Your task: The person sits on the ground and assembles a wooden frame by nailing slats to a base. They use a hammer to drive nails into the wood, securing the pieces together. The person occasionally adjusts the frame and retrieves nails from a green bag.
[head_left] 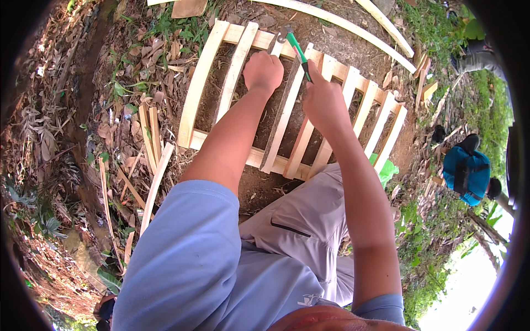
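Wooden slat frame [200, 85]: in the head view, it is laid flat on the dirt, spanning 11 to 2 o'clock; about nine pale slats are set across an upper rail [264, 38] and a lower rail [254, 157].
Left hand [264, 71]: at 12 o'clock, fingers curled over the third slat [276, 45] from the left; fingertips are hidden, so whether anything is gripped cannot be told.
Right hand [324, 102]: at 1 o'clock, clasped around the handle of a green-and-black hammer [297, 49].
Hammer head: at 12 o'clock, by the third slat's upper end; contact cannot be made out.
Slats placed: nearly the full row, it seems, spaced along the rails.
Slats left to fasten: number not judgeable, since no nails can be made out; the third is probably being worked on.
Loose strips [157, 185]: at 9 o'clock, apart from the frame and not built in.
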The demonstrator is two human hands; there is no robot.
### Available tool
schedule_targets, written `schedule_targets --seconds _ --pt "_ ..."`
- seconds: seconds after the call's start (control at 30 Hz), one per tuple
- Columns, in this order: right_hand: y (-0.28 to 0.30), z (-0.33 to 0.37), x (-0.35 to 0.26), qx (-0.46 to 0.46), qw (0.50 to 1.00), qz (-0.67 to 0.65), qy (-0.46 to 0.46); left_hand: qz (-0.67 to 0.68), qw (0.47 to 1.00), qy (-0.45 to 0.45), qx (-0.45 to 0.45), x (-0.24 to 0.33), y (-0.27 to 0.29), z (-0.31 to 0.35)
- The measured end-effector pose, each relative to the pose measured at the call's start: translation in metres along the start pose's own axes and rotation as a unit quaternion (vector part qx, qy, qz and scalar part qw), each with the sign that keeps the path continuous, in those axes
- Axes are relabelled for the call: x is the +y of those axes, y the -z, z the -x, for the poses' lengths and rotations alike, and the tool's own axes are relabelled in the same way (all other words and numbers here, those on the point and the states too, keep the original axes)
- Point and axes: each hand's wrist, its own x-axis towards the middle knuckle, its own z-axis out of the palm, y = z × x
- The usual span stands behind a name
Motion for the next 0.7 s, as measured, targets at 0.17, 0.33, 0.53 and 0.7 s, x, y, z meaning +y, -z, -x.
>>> schedule_targets --seconds 0.17,0.33,0.53,0.7 --pt "0.039 -0.007 -0.024 0.212 0.969 -0.090 0.090 0.012 0.999 -0.028 0.011 -0.013 -0.005 -0.004" --pt "-0.025 -0.011 0.024 0.165 0.980 -0.018 0.105 0.019 1.000 -0.004 0.002 0.001 -0.002 0.001" --pt "0.004 -0.001 0.006 0.117 0.987 -0.017 0.111 0.015 1.000 -0.014 0.024 -0.009 -0.004 -0.001" --pt "0.010 -0.016 -0.002 0.331 0.924 -0.058 0.183 0.023 1.000 -0.009 0.003 -0.002 0.003 0.000"
